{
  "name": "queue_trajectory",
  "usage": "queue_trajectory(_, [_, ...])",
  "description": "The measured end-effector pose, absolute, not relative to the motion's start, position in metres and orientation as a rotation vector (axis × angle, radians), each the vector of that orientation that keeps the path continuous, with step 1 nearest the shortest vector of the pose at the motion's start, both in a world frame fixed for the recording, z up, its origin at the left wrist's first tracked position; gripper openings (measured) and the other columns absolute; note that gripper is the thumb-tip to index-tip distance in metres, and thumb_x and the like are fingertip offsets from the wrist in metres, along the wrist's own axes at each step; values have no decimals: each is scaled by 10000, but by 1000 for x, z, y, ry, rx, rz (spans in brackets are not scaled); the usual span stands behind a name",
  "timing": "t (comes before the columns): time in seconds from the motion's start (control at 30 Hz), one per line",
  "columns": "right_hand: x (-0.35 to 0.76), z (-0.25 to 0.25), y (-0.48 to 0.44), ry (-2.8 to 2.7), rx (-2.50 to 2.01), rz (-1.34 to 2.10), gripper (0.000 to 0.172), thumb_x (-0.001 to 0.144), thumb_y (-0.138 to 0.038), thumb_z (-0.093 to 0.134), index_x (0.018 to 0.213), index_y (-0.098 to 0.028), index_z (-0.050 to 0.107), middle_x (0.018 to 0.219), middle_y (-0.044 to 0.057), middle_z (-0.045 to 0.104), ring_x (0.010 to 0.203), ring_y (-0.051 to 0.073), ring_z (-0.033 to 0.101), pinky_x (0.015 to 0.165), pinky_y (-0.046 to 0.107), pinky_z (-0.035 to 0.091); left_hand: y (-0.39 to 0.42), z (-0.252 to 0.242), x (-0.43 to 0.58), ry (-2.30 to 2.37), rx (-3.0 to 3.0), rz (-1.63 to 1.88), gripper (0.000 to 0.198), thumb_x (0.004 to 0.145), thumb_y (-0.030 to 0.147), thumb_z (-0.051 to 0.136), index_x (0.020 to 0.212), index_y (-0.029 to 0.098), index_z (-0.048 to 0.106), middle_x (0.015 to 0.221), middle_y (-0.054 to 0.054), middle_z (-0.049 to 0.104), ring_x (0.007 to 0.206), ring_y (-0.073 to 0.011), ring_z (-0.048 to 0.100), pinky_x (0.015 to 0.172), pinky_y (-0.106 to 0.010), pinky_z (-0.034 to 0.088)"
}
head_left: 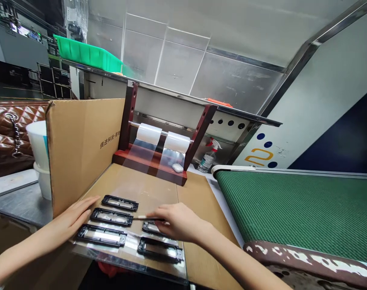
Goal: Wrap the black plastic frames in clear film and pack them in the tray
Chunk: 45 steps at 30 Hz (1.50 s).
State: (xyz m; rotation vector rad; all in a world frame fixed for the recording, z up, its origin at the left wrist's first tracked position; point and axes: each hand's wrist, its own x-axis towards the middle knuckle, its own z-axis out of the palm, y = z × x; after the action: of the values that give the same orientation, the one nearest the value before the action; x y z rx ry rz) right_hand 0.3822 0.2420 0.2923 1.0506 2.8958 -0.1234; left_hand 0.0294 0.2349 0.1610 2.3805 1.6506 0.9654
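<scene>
Several black rectangular plastic frames with long openings lie in two columns on a clear sheet. My left hand [73,217] lies flat with its fingers stretched, their tips beside the left ends of the top frame [120,202] and the middle frame [111,216] in the left column. Below them is a third frame [102,235]. Between the fingers of my right hand [176,217] is a thin dark stick-like tool [150,218], pointing left to the middle frame's right end; whether it touches is unclear. My right hand partly hides one frame [151,227], above another frame [160,249].
A dark red stand [153,171] holds two rolls of clear film [149,133] behind the frames. An upright cardboard panel [83,149] borders the left side. On the right runs a green conveyor belt [298,209], with a spray bottle [207,159] near its far end.
</scene>
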Motion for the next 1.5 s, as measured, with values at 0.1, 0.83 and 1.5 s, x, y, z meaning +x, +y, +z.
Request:
queue_trajectory(0.1, [366,274,258,3032,1118,-68,352,914,-238,494,1244,-325,577,1049,-3,700,882,167,671,712,237,469,249,167,40,1636,2381,890,487,911,451,350,1250,215,607,1312,-50,617,1222,-236,548,1040,-366,404])
queue_trajectory(0.83, [286,256,284,2969,1012,-105,377,919,-230,488,1278,-309,572,995,13,702,831,190,684,668,266,514,254,154,48,1684,2300,785,477,928,382,321,1309,207,548,1409,-62,526,1322,-234,437,1102,-452,322])
queue_trajectory(1.5, [355,278,265,2875,1112,-81,358,888,-168,499,1194,-291,640,955,5,723,843,163,680,665,223,462,257,149,42,1666,2353,809,499,934,398,296,1299,179,556,1398,-83,534,1306,-241,458,1093,-464,330])
